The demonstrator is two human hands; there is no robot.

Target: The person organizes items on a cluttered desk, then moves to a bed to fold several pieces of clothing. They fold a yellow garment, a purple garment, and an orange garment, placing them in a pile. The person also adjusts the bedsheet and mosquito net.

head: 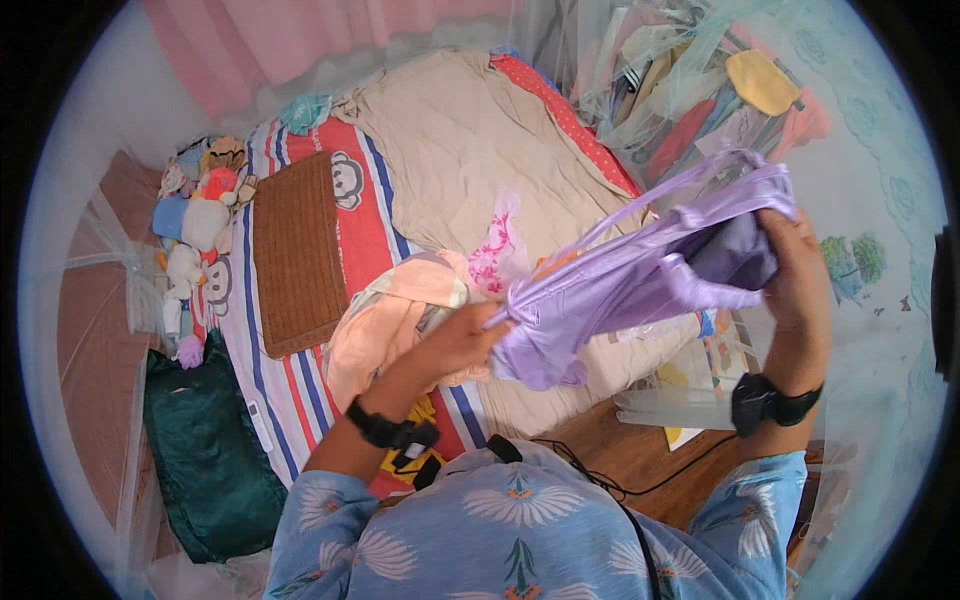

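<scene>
Stretched between my two hands is a shiny lilac satin garment [607,300] with thin straps, held in the air above the bed. My left hand [469,335] grips its gathered, knotted end. At the other end my right hand [791,240] holds the edge, where a darker inner side shows; some of those fingers are hidden by the cloth. Below and beyond my left hand lies a bunched peach-coloured cloth [397,311]. Next to it is a pink floral piece of fabric [496,251].
A beige sheet [480,150] covers much of the bed. Left lie a brown woven mat [296,255], several plush toys [202,217] and a dark green bag [210,457]. Clothes [690,112] hang at the upper right behind netting. A black cable [660,487] runs near my waist.
</scene>
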